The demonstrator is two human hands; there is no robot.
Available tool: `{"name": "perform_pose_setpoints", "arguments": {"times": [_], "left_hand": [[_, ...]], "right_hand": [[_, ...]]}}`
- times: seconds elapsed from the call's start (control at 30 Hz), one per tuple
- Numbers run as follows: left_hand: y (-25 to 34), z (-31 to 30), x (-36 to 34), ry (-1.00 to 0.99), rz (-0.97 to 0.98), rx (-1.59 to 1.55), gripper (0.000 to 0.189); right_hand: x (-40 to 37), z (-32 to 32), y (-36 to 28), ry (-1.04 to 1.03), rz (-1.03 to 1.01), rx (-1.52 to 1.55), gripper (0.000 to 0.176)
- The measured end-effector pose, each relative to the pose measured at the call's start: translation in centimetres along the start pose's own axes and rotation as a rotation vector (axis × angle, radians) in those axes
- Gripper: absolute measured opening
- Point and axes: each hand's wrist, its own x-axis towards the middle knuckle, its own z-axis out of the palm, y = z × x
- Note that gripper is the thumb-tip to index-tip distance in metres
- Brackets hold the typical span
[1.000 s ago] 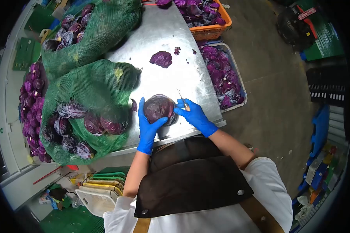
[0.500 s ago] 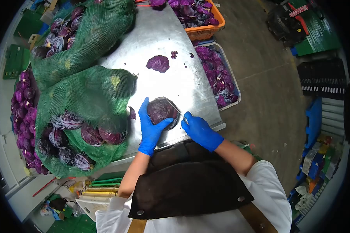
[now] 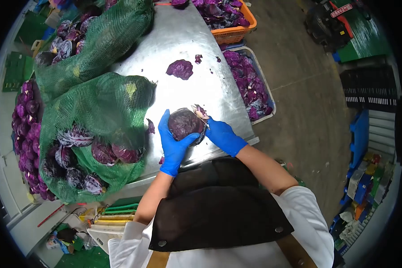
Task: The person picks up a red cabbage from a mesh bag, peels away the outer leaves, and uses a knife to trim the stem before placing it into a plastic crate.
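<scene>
On the table's [image 3: 219, 96] near edge, right of the green net bag [image 3: 100, 105], the left hand [image 3: 173, 146] curls half-open around a cabbage [image 3: 183, 125], gripping its left side. The right hand [image 3: 224, 135], nearly closed, touches its right side beside a cut piece [image 3: 200, 111]; whether it holds anything, I cannot tell.

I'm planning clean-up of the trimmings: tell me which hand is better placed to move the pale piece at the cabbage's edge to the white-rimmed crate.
Probably the right hand: it is beside the pale piece and nearer the white-rimmed crate, while the left hand holds the cabbage.
</scene>
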Motion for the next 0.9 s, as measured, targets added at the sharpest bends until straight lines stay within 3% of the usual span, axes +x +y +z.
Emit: {"name": "perform_pose_setpoints", "arguments": {"times": [0.03, 0.1, 0.2, 0.23, 0.27, 0.33, 0.4, 0.47, 0.53, 0.6, 0.67, 0.7, 0.73, 0.8, 0.83, 0.9], "left_hand": [[0.1, 0.0, 0.1, -0.020, 0.012, -0.041, 0.116], [0.1, -0.1, -0.2, -0.069, 0.020, -0.117, 0.117], [3.6, -0.5, 0.4, -0.130, 0.119, 0.109, 0.118], [3.3, -0.1, 0.9, -0.111, 0.206, 0.310, 0.119], [3.5, 0.2, 1.1, -0.168, 0.152, 0.521, 0.118], [3.9, 0.5, 1.2, -0.151, 0.176, 0.533, 0.111], [3.6, -0.1, 0.8, -0.138, 0.143, 0.440, 0.109], [2.9, -0.7, 0.2, -0.125, 0.145, 0.329, 0.106], [1.8, -1.4, -0.4, -0.108, 0.173, 0.206, 0.104], [1.3, -2.5, 0.0, -0.209, 0.184, 0.199, 0.107], [1.9, -3.3, 0.9, -0.353, 0.204, 0.156, 0.109], [2.2, -3.9, 2.0, -0.510, 0.259, 0.269, 0.109], [2.8, -3.9, 2.0, -0.482, 0.233, 0.316, 0.110], [3.8, -3.7, 2.0, -0.424, 0.183, 0.411, 0.112], [3.5, -4.1, 1.6, -0.350, 0.195, 0.427, 0.117], [3.7, -2.4, -0.1, -0.222, 0.173, 0.537, 0.120]], "right_hand": [[-0.3, -0.9, 0.0, 0.030, -0.115, 0.139, 0.053], [-2.0, -4.1, -1.7, -0.183, 0.119, 0.510, 0.069], [-3.1, -4.1, -1.2, 0.195, -0.245, 0.302, 0.067], [-3.3, -3.6, -1.5, 0.301, -0.355, 0.282, 0.065], [-3.6, -3.8, -1.7, 0.246, -0.274, 0.256, 0.064], [-4.1, -5.6, -3.5, 0.133, -0.122, 0.202, 0.060], [-0.5, -1.6, 2.1, 0.357, -0.113, 0.466, 0.051], [0.9, -4.1, 2.8, 0.329, 0.049, 0.413, 0.051], [1.9, -5.8, 3.4, 0.342, 0.055, 0.400, 0.053], [2.5, -7.7, 3.5, 0.534, 0.198, 0.146, 0.055], [-0.1, -8.2, -0.7, 0.426, 0.031, 0.101, 0.054], [-1.6, -8.0, -3.5, 0.261, -0.044, 0.132, 0.054], [-2.5, -7.4, -5.5, 0.098, -0.118, 0.163, 0.054], [-1.9, -4.6, -4.8, 0.302, -0.470, 0.096, 0.054], [-1.8, -4.5, -4.4, 0.225, -0.394, 0.216, 0.056], [-1.4, -4.2, -4.3, 0.240, -0.322, 0.170, 0.057]]}}
